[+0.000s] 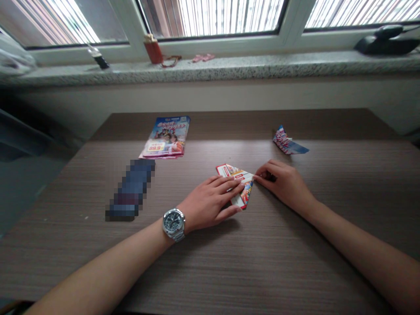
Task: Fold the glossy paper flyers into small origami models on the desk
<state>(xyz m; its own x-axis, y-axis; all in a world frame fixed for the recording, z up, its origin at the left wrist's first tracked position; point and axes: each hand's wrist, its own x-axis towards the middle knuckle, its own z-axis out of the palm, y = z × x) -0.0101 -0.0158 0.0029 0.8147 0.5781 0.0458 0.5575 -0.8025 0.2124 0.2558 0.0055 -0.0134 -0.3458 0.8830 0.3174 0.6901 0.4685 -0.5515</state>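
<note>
A folded paper leaflet, white and red with colourful print, lies on the table in front of me. My left hand, with a metal watch on its wrist, rests flat on the leaflet with fingers stretched out, covering its middle. The right-hand corner of the paper is pinched between the thumb and forefinger of my right hand. Beyond that hand sits a folded blue and pink paper shape, touched by neither hand.
A stack of printed leaflets lies at the back left of the brown table. Nearer to me is a dark, pixelated flat object. On the stone windowsill stand a red container, a small bottle and a black device.
</note>
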